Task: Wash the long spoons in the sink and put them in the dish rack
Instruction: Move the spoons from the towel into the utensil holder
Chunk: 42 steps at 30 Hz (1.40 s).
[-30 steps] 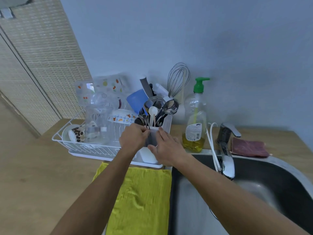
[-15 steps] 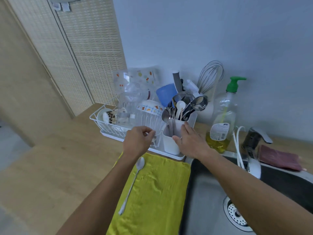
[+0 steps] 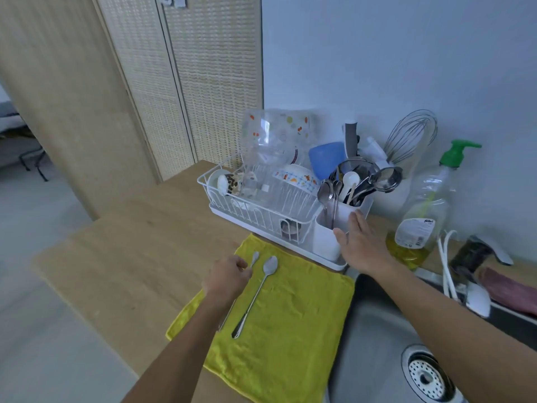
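A long spoon [image 3: 253, 301], slim and of shiny metal with a small oval bowl, is seen lying flat on a yellow cloth [image 3: 290, 338] in the lower middle of the frame. Its bowl is turned toward the dish rack [image 3: 250, 212] and its handle toward the bottom edge. Just to its left a second long spoon [image 3: 255, 257] of the same kind is laid nearly parallel. Its stem is covered by the left hand [image 3: 228, 279], whose fingers are curled over it; whether they are clamped on it cannot be told. The cloth is spread on the wooden tabletop [image 3: 130, 242], just below the white wire rack and beside the steel sink [image 3: 377, 330] at the lower right. The right hand [image 3: 360, 245] is held with fingers straight and together, laid against the white cutlery holder [image 3: 327, 242] at the rack's right end, where other cutlery is stood upright.
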Available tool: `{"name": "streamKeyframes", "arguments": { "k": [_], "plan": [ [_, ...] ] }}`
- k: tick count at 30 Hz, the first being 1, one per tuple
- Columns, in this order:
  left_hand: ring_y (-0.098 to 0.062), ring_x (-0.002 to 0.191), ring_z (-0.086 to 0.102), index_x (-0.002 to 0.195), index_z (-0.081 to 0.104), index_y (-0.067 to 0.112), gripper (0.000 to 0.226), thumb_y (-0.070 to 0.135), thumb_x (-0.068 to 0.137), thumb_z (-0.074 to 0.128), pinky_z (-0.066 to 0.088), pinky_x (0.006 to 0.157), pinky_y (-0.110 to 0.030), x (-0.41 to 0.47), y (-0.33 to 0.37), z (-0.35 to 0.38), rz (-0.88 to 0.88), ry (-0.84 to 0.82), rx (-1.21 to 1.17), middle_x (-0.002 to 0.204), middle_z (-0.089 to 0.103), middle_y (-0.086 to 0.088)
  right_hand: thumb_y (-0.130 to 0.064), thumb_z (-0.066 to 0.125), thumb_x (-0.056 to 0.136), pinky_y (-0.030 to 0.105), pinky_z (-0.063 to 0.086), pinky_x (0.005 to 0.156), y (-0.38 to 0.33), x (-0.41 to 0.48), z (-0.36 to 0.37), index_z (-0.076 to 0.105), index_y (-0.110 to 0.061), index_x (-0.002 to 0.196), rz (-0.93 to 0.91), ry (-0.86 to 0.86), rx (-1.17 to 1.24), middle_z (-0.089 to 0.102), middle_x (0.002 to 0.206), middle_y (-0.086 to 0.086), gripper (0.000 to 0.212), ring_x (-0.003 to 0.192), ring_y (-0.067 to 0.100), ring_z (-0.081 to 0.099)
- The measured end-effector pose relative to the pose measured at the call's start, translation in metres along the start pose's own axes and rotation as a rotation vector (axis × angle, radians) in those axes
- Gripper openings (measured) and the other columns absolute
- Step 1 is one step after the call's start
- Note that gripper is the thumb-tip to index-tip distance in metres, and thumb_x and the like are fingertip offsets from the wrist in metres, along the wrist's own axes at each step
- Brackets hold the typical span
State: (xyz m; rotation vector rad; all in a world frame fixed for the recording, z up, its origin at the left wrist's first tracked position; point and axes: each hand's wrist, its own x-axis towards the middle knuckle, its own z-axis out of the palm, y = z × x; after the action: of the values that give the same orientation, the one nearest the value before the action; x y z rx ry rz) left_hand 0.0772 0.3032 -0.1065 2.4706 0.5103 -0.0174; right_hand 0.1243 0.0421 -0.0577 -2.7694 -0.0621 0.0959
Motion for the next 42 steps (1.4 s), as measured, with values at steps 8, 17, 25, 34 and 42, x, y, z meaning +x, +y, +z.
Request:
{"name": "streamKeyframes", "arguments": {
  "k": [8, 17, 25, 34, 42],
  "plan": [
    [-0.019, 0.093, 0.065, 0.093, 0.071, 0.032, 0.016, 0.029, 0.079, 0.064, 0.054, 0.079, -0.032, 0.002, -0.012, 0.008, -0.048, -0.055, 0.0, 0.1, 0.068, 0.005, -0.046, 0.039, 0.097, 0.047, 0.031, 0.106, -0.02, -0.052, 0.048, 0.026, -0.008, 0.144, 0.172, 0.103, 0.122, 0.03, 0.147, 0.01, 0.062, 0.137, 0.03, 0.027],
    [-0.021, 0.09, 0.066, 0.094, 0.075, 0.028, 0.02, 0.021, 0.081, 0.061, 0.057, 0.077, -0.034, 0.005, -0.017, 0.007, -0.016, -0.075, -0.053, 0.101, 0.071, 0.0, -0.047, 0.04, 0.097, 0.039, 0.035, 0.098, -0.083, -0.076, 0.101, 0.038, -0.013, 0.13, 0.045, -0.065, 0.041, 0.043, 0.133, 0.006, 0.047, 0.121, 0.025, 0.038],
    [-0.024, 0.094, 0.067, 0.096, 0.075, 0.025, 0.025, 0.015, 0.079, 0.06, 0.056, 0.079, -0.033, 0.01, -0.021, 0.008, -0.022, -0.084, -0.097, 0.102, 0.072, -0.003, -0.037, 0.048, 0.095, 0.037, 0.047, 0.081, -0.128, -0.051, 0.114, 0.048, -0.008, 0.121, 0.022, -0.159, -0.022, 0.064, 0.113, 0.008, 0.039, 0.105, 0.029, 0.061],
    [-0.021, 0.089, 0.067, 0.089, 0.076, 0.022, 0.018, 0.018, 0.075, 0.066, 0.053, 0.068, -0.028, 0.016, -0.018, 0.006, -0.042, -0.118, -0.081, 0.096, 0.072, -0.001, -0.013, 0.05, 0.091, 0.027, 0.041, 0.057, -0.13, -0.029, 0.113, 0.06, -0.008, 0.109, 0.29, -0.268, 0.151, 0.065, 0.102, 0.01, 0.021, 0.087, 0.024, 0.062],
    [-0.02, 0.088, 0.067, 0.084, 0.076, 0.023, 0.015, 0.021, 0.074, 0.066, 0.052, 0.07, -0.027, 0.024, -0.005, 0.01, -0.031, -0.143, 0.004, 0.091, 0.072, 0.001, -0.012, 0.044, 0.088, 0.023, 0.033, 0.043, -0.113, -0.033, 0.095, 0.057, -0.01, 0.101, 0.27, -0.319, 0.301, 0.059, 0.081, 0.005, 0.018, 0.066, 0.018, 0.054]
  ]
}}
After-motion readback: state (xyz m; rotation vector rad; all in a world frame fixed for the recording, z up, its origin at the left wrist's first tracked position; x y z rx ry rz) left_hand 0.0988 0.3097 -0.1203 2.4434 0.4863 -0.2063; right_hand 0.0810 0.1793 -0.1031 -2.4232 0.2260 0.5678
